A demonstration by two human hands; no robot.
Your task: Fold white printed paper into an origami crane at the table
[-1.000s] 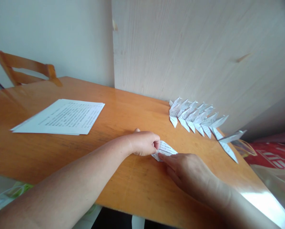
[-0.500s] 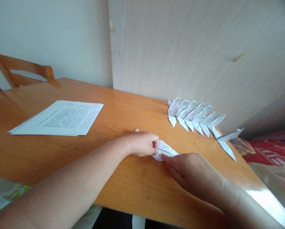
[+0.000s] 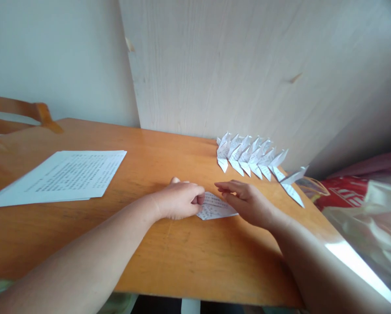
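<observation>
A small folded piece of printed paper [image 3: 215,210] lies flat on the orange wooden table [image 3: 189,253]. My left hand [image 3: 179,199] is curled into a fist and pinches the paper's left corner against the table. My right hand [image 3: 246,201] rests on the paper's right side with its fingers stretched out and pointing left. Behind the hands, a row of several finished folded paper pieces [image 3: 251,159] runs along the board toward the right edge of the table.
A stack of printed sheets [image 3: 61,176] lies on the table at the left. A pale wooden board [image 3: 248,65] stands upright behind the table. A wooden chair back [image 3: 22,114] shows at far left. Red and clear plastic bags [image 3: 362,205] sit past the table's right edge.
My right hand has moved from the paper's near edge up to its right side, fingers now extended. My left hand keeps its pinch. The camera has swung to the right.
</observation>
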